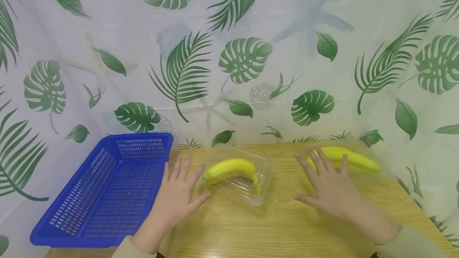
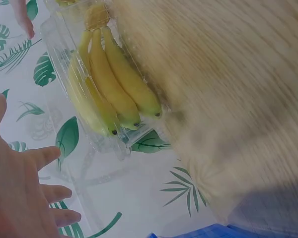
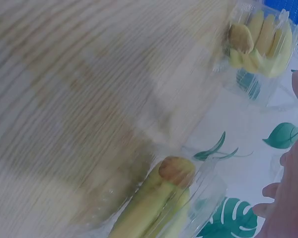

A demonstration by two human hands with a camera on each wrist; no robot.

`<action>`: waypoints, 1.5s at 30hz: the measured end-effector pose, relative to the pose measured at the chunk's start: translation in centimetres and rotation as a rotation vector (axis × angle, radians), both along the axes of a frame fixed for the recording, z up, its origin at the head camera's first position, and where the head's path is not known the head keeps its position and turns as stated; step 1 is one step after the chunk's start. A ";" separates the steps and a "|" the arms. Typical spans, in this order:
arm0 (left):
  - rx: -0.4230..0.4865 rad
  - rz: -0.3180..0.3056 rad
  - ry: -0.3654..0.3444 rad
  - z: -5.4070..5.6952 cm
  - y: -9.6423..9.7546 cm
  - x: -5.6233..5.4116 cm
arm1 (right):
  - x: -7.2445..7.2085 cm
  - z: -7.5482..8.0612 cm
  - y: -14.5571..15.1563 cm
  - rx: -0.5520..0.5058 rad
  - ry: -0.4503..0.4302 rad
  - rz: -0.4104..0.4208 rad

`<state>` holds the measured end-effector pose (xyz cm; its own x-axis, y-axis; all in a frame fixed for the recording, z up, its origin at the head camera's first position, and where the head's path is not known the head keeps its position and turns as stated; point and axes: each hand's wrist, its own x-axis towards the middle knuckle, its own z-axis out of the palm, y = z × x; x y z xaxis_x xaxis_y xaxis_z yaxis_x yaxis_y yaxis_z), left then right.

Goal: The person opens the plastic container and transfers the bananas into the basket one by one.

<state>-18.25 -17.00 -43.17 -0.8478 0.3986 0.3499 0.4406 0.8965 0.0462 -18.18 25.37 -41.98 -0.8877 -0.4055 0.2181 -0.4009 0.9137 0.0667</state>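
My left hand (image 1: 177, 196) is held with its fingers spread, between the blue basket and a clear plastic box (image 1: 266, 174). In that box lies a bunch of bananas (image 1: 231, 166); the left wrist view shows several yellow fruits with greenish tips. My right hand (image 1: 331, 188), fingers also spread, overlaps the near left end of a second bunch of bananas (image 1: 358, 162) in the head view. This bunch sits in its own clear box (image 3: 211, 186), and its brown stem end shows in the right wrist view. Neither hand holds anything.
A blue perforated plastic basket (image 1: 79, 243) stands at the left, with nothing inside. The wooden table (image 1: 272, 230) meets a leaf-patterned white sheet (image 1: 272, 122) at the back and sides.
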 end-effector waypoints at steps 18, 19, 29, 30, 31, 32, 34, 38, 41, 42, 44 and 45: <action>0.021 -0.022 -0.026 0.1 1.3 -1.0 | -0.4 -0.5 -3.3 -0.037 0.008 0.066; 0.024 -0.022 -0.029 0.1 1.3 -1.1 | -0.4 -0.6 -3.5 -0.040 0.011 0.072; 0.063 -0.005 -0.069 -0.1 1.9 -2.1 | -0.8 -1.2 -5.3 -0.033 0.027 0.104; 0.067 -0.004 -0.069 -0.1 2.0 -2.2 | -0.8 -1.3 -5.4 -0.034 0.027 0.108; 0.072 -0.006 -0.066 -0.2 2.1 -2.3 | -0.8 -1.4 -5.6 -0.035 0.028 0.111; 0.076 -0.006 -0.065 -0.3 2.2 -2.4 | -0.8 -1.5 -5.8 -0.036 0.026 0.114; 0.081 -0.007 -0.067 -0.4 2.4 -2.7 | -0.9 -1.7 -6.0 -0.036 0.024 0.120; 0.096 -0.013 -0.077 -0.7 2.8 -3.0 | -1.1 -2.3 -6.6 -0.037 0.015 0.129; 0.106 -0.012 -0.090 -0.9 3.0 -3.2 | -1.2 -2.6 -7.0 -0.050 0.001 0.139; 0.110 -0.013 -0.092 -1.0 3.0 -3.3 | -1.1 -2.7 -7.1 -0.053 -0.003 0.141; 0.116 -0.012 -0.103 -1.2 3.1 -3.5 | -1.0 -2.8 -7.4 -0.054 -0.011 0.144; 0.117 -0.013 -0.105 -1.3 3.1 -3.5 | -1.0 -2.9 -7.5 -0.053 -0.013 0.144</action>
